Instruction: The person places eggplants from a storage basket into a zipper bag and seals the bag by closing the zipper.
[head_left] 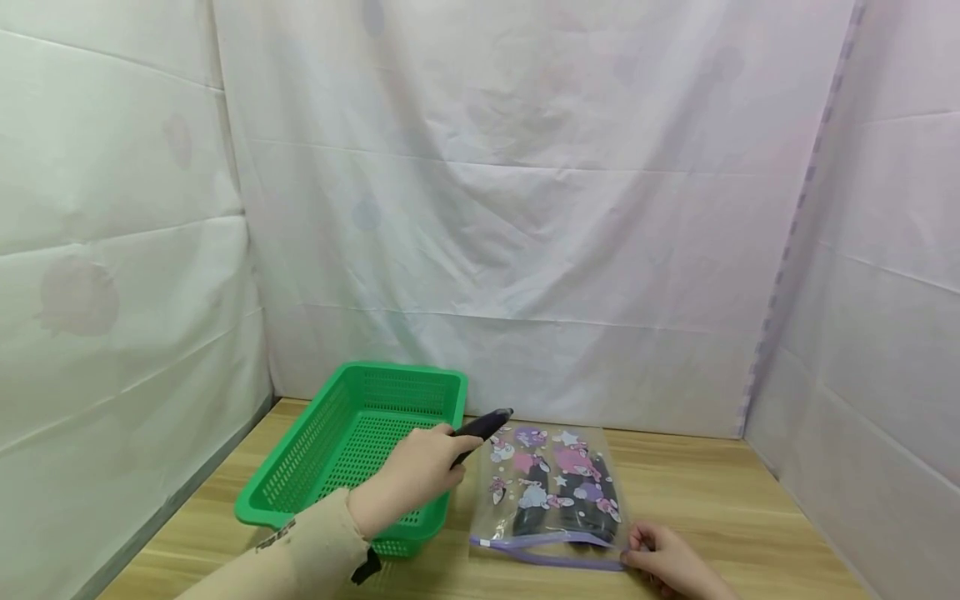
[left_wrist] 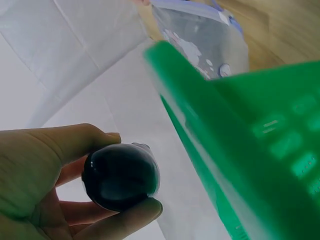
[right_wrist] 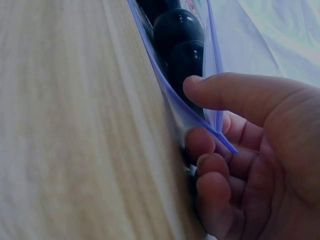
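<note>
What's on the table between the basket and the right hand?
The bag, with dark things inside, lies between the basket and the right hand; the head view shows it.

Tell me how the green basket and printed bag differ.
The basket is green and perforated; the bag is clear with colorful prints. The basket stands with raised walls; the bag lies nearly flat. Black objects show in the bag, none in the basket. Both rest on the table.
</note>
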